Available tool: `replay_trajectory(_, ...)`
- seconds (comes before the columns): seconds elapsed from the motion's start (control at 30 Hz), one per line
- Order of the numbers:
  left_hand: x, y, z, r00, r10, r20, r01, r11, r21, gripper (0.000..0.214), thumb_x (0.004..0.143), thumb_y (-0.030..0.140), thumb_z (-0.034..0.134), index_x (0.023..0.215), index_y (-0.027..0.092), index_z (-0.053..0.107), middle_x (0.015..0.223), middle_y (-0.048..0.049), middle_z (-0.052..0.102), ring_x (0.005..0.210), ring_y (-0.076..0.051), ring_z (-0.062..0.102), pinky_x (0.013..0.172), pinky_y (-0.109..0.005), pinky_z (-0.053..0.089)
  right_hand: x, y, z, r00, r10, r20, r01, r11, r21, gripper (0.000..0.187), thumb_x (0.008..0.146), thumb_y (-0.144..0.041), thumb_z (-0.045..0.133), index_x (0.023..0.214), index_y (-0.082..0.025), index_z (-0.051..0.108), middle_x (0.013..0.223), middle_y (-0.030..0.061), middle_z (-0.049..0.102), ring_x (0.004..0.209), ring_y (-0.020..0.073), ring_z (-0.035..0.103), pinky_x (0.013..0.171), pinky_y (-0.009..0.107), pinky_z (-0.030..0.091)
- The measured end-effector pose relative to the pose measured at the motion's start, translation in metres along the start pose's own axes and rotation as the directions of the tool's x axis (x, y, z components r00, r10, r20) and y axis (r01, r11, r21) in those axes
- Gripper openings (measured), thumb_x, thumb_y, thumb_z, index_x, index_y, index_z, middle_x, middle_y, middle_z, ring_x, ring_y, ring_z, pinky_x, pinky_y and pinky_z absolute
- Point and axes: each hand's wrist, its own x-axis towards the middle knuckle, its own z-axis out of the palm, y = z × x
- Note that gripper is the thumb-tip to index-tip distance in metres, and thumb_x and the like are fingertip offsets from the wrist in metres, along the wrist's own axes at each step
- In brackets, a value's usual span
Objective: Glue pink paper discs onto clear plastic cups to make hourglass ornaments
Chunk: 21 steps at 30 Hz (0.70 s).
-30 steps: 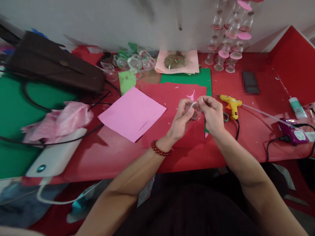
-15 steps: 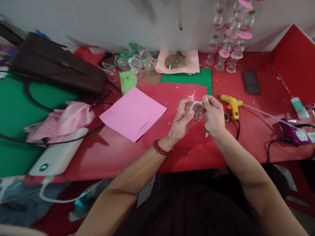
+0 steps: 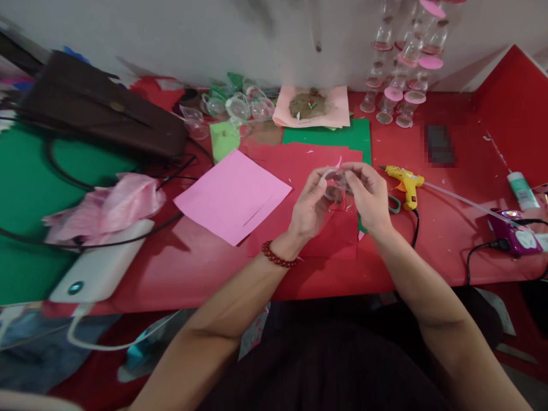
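Between my two hands is a small clear plastic cup (image 3: 334, 187), its round rim facing up toward me. My left hand (image 3: 309, 206) grips its left side, thumb on the rim. At the cup's right edge, my right hand (image 3: 369, 193) is closed with thumb and fingers on the rim. Beneath them lie red paper sheets (image 3: 291, 200) with small pink scraps on top. A yellow glue gun (image 3: 405, 181) rests just right of my right hand, beside the green handle of scissors (image 3: 394, 204), mostly hidden.
Pink paper (image 3: 233, 197) lies to the left. Stacked clear cups with pink discs (image 3: 396, 94) stand tall at the back right. Loose cups (image 3: 240, 108), a brown bag (image 3: 103, 108), a white power bank (image 3: 103, 268) and a purple power adapter (image 3: 514, 231) surround the workspace.
The cup has moved slightly left and been turned between my fingers. My right fingers have shifted left over its rim. The objects on the table stay where they were.
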Motion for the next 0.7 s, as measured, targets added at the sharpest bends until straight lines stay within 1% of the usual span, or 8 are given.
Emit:
replay_trajectory(0.07,-0.001,-0.002,0.000,1.000,-0.021,-0.004,0.021,1.000,0.012,0.039,0.088,0.059,0.077,0.105,0.026,0.066,0.098,-0.0025,0.066,0.069,-0.013,0.057,0.062,-0.030,0.048,-0.001,-0.003,0.001,1.000,-0.023,0.006,0.024,0.997,-0.076,0.013,0.089,-0.036,0.077,0.094,-0.025,0.072,0.086,-0.0001,0.075,0.078,0.0147,0.069,0.076,0.031,0.057)
replay_trajectory(0.17,-0.003,-0.007,0.000,1.000,-0.005,-0.008,0.006,0.996,0.089,0.037,0.092,0.059,0.073,0.104,0.026,0.063,0.087,-0.0002,0.062,0.068,-0.013,0.057,0.062,-0.029,0.048,-0.002,-0.004,0.002,0.998,-0.044,-0.051,0.034,0.985,-0.172,0.015,0.086,-0.035,0.082,0.085,-0.025,0.071,0.080,-0.0020,0.075,0.073,0.0139,0.067,0.072,0.030,0.055)
replay_trajectory(0.23,-0.005,-0.009,0.001,0.999,0.045,-0.023,-0.040,0.981,0.189,0.036,0.095,0.059,0.070,0.104,0.026,0.061,0.084,0.0010,0.060,0.068,-0.012,0.057,0.063,-0.029,0.048,-0.003,-0.003,0.002,0.996,-0.047,-0.077,0.031,0.978,-0.206,0.014,0.086,-0.033,0.081,0.081,-0.025,0.072,0.078,-0.0022,0.076,0.072,0.0140,0.067,0.073,0.031,0.054)
replay_trajectory(0.33,-0.009,-0.011,0.003,0.989,0.146,-0.030,-0.128,0.937,0.324,0.034,0.101,0.059,0.062,0.104,0.026,0.059,0.080,0.0016,0.059,0.067,-0.013,0.056,0.064,-0.029,0.049,-0.003,-0.002,0.000,0.996,-0.047,-0.070,0.028,0.968,-0.249,0.010,0.086,-0.029,0.081,0.079,-0.024,0.075,0.078,-0.0014,0.077,0.073,0.0147,0.069,0.075,0.032,0.054)
replay_trajectory(0.4,-0.011,-0.012,0.004,0.981,0.194,-0.022,-0.174,0.918,0.356,0.035,0.103,0.061,0.059,0.105,0.026,0.058,0.080,0.0013,0.058,0.066,-0.013,0.055,0.063,-0.030,0.048,-0.004,-0.002,0.000,0.998,-0.039,-0.055,0.025,0.971,-0.236,0.008,0.087,-0.026,0.078,0.079,-0.025,0.077,0.079,-0.0006,0.079,0.076,0.0155,0.071,0.078,0.033,0.055)
replay_trajectory(0.53,-0.012,-0.013,0.008,0.970,0.242,0.002,-0.228,0.910,0.345,0.039,0.103,0.065,0.057,0.107,0.027,0.057,0.086,0.0005,0.059,0.065,-0.012,0.053,0.061,-0.030,0.046,-0.005,-0.001,0.000,0.999,-0.023,-0.041,0.016,0.989,-0.146,0.010,0.091,-0.026,0.072,0.081,-0.024,0.074,0.080,-0.0004,0.078,0.077,0.0159,0.071,0.080,0.034,0.056)
replay_trajectory(0.63,-0.014,-0.013,0.011,0.966,0.260,-0.002,-0.244,0.908,0.340,0.041,0.102,0.067,0.056,0.109,0.027,0.056,0.094,-0.0014,0.063,0.070,-0.013,0.056,0.065,-0.030,0.049,-0.006,0.001,0.001,0.997,-0.033,-0.072,0.024,0.992,-0.125,0.015,0.094,-0.030,0.067,0.080,-0.024,0.068,0.074,-0.0024,0.070,0.069,0.0131,0.065,0.072,0.031,0.053)
replay_trajectory(0.7,-0.015,-0.011,0.012,0.967,0.253,-0.024,-0.230,0.913,0.338,0.043,0.102,0.069,0.056,0.109,0.027,0.056,0.100,-0.0031,0.065,0.075,-0.014,0.060,0.068,-0.031,0.051,-0.005,0.004,0.002,0.996,-0.034,-0.082,0.026,0.995,-0.093,0.016,0.095,-0.031,0.065,0.080,-0.024,0.064,0.070,-0.0035,0.065,0.064,0.0119,0.060,0.066,0.030,0.050)
